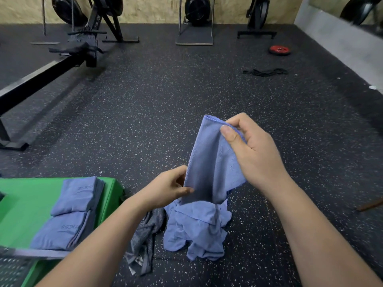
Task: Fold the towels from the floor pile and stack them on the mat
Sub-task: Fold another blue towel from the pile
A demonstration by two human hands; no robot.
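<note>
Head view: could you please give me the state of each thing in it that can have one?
Held towel: lifted, hanging from the right hand.
Left hand: grips that towel's lower edge.
Right hand: pinches its top edge.
Floor pile: crumpled, unfolded, on the floor.
Folded towels: stacked on the mat.
Green mat: flat, bearing the stacks.
Red weight plate: lying flat on the floor.

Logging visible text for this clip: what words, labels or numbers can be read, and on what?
"TNESS", upside down, start hidden: far folded towel on the green mat.
"TNESS", likewise: near folded towel.
Red weight plate: too small to read.
Held towel: no text shows.
</note>
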